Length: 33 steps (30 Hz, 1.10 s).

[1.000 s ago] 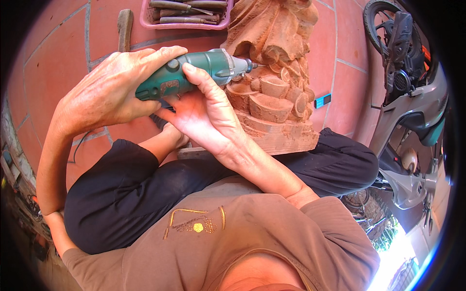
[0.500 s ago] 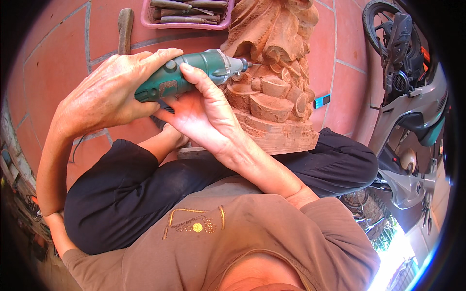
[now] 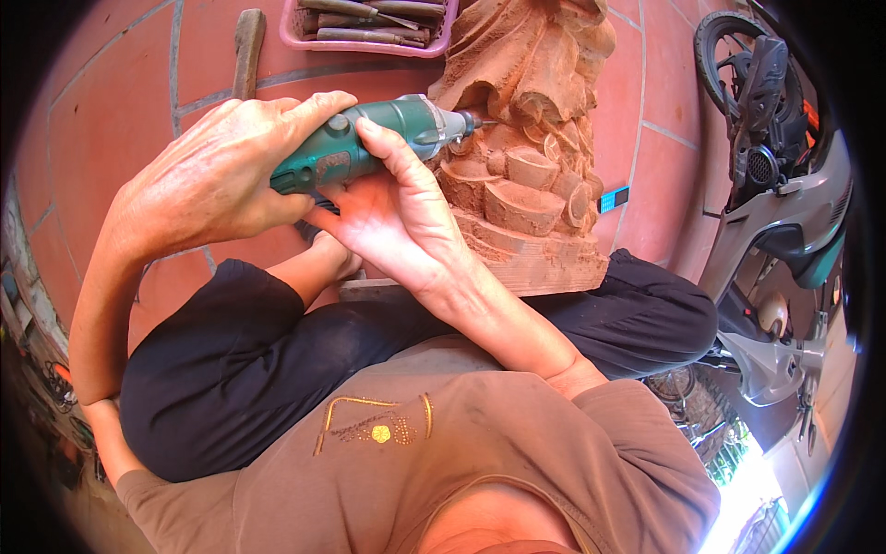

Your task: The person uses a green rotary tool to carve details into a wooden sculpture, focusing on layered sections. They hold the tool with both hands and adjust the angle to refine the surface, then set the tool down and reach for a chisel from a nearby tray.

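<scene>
A green rotary carving tool (image 3: 383,138) lies across both my hands, its bit against a reddish-brown carved wood figure (image 3: 531,148). My left hand (image 3: 217,180) wraps over the tool's rear body. My right hand (image 3: 397,217) supports it from below, thumb up along the nose of the tool. The carving stands on a flat wooden base (image 3: 544,268) that rests by my legs in dark trousers. The bit's tip touches a recess just under the carved upper folds.
A pink tray (image 3: 369,28) with several chisels lies on the red tiled floor (image 3: 101,92) at the top. A wooden mallet handle (image 3: 247,46) sits left of it. A parked motorbike (image 3: 784,212) stands at the right. A small blue object (image 3: 613,198) lies behind the carving.
The tool's nose has shifted slightly up and right along the carving; both hands keep the same hold.
</scene>
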### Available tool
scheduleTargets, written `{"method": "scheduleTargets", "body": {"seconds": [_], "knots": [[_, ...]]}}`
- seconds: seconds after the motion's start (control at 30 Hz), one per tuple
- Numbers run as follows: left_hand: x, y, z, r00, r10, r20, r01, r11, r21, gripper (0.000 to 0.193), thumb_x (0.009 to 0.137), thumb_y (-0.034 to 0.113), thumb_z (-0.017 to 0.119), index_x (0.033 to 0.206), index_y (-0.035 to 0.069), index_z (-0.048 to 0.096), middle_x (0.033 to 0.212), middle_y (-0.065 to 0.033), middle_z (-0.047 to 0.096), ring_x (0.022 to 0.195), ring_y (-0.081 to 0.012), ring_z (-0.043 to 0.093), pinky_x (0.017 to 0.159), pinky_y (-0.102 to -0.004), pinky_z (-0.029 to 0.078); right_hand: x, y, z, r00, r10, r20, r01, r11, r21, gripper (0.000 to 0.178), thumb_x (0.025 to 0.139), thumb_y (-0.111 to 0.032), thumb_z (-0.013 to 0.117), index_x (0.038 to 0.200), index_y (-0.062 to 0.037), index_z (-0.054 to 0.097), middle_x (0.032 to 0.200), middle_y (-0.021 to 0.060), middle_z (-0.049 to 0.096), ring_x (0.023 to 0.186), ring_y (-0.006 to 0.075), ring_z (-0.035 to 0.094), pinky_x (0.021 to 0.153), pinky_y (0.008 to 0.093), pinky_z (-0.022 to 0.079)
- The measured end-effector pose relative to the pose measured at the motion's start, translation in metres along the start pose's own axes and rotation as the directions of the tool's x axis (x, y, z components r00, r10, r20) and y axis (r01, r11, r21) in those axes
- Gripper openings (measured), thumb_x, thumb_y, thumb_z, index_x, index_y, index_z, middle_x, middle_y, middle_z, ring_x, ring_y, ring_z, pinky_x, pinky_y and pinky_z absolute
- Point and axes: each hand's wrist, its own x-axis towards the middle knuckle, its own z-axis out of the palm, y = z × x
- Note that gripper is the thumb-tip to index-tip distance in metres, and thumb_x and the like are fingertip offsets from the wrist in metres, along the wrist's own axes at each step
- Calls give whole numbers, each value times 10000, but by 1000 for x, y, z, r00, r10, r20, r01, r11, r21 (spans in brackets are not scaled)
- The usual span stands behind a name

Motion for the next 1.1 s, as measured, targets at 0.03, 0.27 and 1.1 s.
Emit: {"method": "scheduleTargets", "body": {"seconds": [0.03, 0.27, 1.1], "knots": [[0, -1, 0, 1000, 11, -2, -11, 1000, -1, 789, 660, 44, 737, 1406, 52, 479, 1149, -246, 661, 989, -438, 648, 878, -463, 525, -1, 0, 0, 1000, 0, 0, 0, 1000, -2, 341, 936, -226, 718, 1236, -126, 591, 1261, 56, 659, 1242, 215, 564, 1120, 477, 386], [-12, -5, 1, 999, 36, -11, -36, 999, 7, 809, 665, 49, 770, 1419, 54, 475, 1145, -239, 664, 980, -439, 654, 860, -461, 535, -4, 10, 0, 999, 32, 14, -32, 999, 11, 333, 932, -225, 723, 1226, -133, 596, 1254, 45, 655, 1233, 205, 566, 1095, 461, 401], [-28, -39, 67, 924, -14, -382, -90, 963, -255, 812, 639, 72, 708, 1428, 83, 515, 1234, -211, 655, 1035, -409, 660, 865, -451, 550, 16, 12, -6, 989, 6, -145, -29, 987, -156, 328, 879, -126, 772, 1159, -109, 602, 1165, 51, 649, 1132, 195, 600, 1047, 424, 460]]}}
